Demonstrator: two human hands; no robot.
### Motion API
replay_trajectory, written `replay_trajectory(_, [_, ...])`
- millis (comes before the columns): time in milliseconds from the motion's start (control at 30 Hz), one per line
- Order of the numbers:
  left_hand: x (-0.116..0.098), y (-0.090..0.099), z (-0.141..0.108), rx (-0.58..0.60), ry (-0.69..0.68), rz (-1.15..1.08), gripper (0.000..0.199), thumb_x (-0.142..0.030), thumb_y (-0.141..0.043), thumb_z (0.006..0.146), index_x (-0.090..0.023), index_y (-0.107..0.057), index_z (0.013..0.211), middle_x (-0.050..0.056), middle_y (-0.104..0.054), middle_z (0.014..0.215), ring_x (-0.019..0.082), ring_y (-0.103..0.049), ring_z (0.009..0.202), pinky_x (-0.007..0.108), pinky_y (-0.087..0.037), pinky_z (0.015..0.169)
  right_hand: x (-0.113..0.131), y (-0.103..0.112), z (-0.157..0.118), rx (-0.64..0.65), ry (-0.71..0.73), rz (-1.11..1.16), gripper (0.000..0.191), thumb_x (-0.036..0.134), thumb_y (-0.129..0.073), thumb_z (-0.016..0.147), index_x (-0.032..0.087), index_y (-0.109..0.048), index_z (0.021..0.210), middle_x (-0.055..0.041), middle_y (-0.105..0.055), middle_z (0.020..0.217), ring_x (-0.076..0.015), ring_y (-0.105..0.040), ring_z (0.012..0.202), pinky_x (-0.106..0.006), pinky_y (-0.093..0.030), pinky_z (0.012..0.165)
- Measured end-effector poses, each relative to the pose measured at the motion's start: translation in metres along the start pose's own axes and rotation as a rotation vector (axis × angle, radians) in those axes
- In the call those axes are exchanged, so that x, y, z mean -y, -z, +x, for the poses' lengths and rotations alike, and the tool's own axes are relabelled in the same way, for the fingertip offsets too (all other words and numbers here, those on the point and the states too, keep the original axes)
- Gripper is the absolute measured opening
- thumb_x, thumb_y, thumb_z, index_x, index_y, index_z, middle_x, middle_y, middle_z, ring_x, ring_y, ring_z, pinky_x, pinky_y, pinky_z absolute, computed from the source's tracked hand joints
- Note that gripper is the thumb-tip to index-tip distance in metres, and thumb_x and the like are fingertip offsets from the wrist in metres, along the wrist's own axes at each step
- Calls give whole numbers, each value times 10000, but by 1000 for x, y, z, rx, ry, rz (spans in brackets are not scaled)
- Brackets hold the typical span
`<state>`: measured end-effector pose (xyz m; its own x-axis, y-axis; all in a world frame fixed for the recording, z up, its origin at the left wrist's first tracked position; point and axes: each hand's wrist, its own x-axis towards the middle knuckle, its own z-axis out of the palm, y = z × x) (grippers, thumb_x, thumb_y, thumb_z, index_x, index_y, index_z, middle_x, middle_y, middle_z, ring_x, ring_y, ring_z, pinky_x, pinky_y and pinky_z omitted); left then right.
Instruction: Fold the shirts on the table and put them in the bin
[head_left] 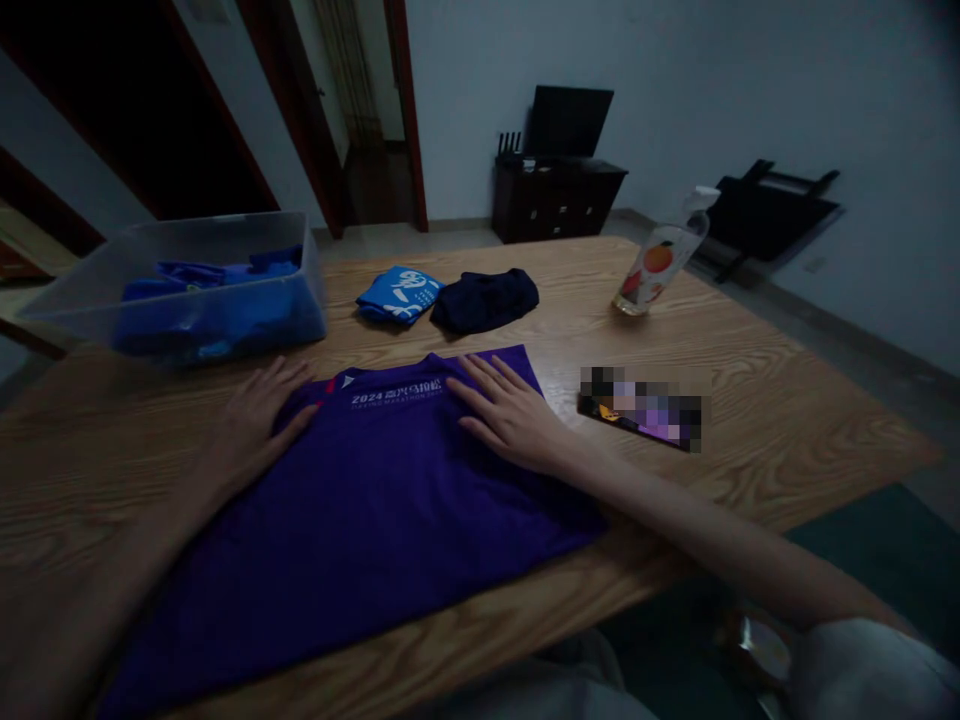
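Observation:
A purple shirt (375, 500) with white lettering near its collar lies spread on the wooden table (750, 400). My left hand (251, 420) rests at the shirt's upper left edge, fingers apart, holding nothing. On the upper right of the cloth lies my right hand (510, 415), palm down with its fingers spread. Just beyond the collar are a folded blue cloth (401, 296) with white print and a dark navy cloth (486, 300), side by side.
A clear plastic bin (315, 290) with blue clothes stands at the back left. Toward the right are a tilted-looking bottle (664, 260) with fruit on its label and a dark flat item (645, 410), partly pixelated. The table's near edge runs below the shirt.

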<state>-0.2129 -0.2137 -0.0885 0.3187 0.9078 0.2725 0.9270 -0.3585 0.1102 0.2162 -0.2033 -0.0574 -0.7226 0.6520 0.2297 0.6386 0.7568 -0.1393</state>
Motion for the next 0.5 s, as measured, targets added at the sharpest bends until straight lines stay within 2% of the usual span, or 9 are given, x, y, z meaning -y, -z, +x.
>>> replay_trajectory(33, [-9,3,-11,12,-24,13,596,-533,-338,1143,-234,-388,1656,66,-359,1789,335,-217,1688,650,-260,1328,8,8,-16,45,74,43,609,485,-397,1171,197,-383,1708,-127,-155,1834,-275,-112,1711,-515,-135,1397])
replay_trajectory(100, [-29,6,-41,51,-57,35,605,-531,-364,1135,-306,-328,1696,32,-313,1810,342,-221,1688,650,-263,1332,20,19,-49,185,199,144,634,529,-446,1155,242,-370,1715,-94,-186,1831,-275,-146,1706,-529,-116,1400])
replay_trajectory(167, [-48,3,-77,106,-92,71,680,-582,-425,1098,-348,-291,1722,28,-325,1805,353,-259,1676,648,-215,1351,24,23,-78,272,152,204,732,588,-498,1124,250,-298,1741,-90,-183,1830,-283,-145,1705,-538,-125,1399])
replay_trajectory(233, [-59,-4,-110,125,-98,82,773,-631,-454,1062,-338,-245,1746,52,-312,1810,362,-312,1655,615,-230,1350,23,20,-101,300,65,213,801,604,-521,1110,256,-212,1763,-83,-158,1833,-283,-126,1708,-544,-103,1399])
replay_trajectory(367, [-62,-8,-152,132,-52,74,835,-638,-477,1035,-338,-193,1761,67,-300,1813,383,-341,1640,609,-256,1337,17,15,-124,323,-8,199,867,594,-545,1101,266,-112,1775,-75,-146,1835,-282,-123,1708,-542,-73,1400])
replay_trajectory(500, [-63,3,-180,144,32,51,928,-668,-576,978,-385,-166,1761,57,-330,1800,404,-300,1655,651,-246,1341,18,24,-136,350,-10,167,995,699,-594,1035,243,-112,1777,-88,-158,1833,-312,-138,1704,-544,-130,1396])
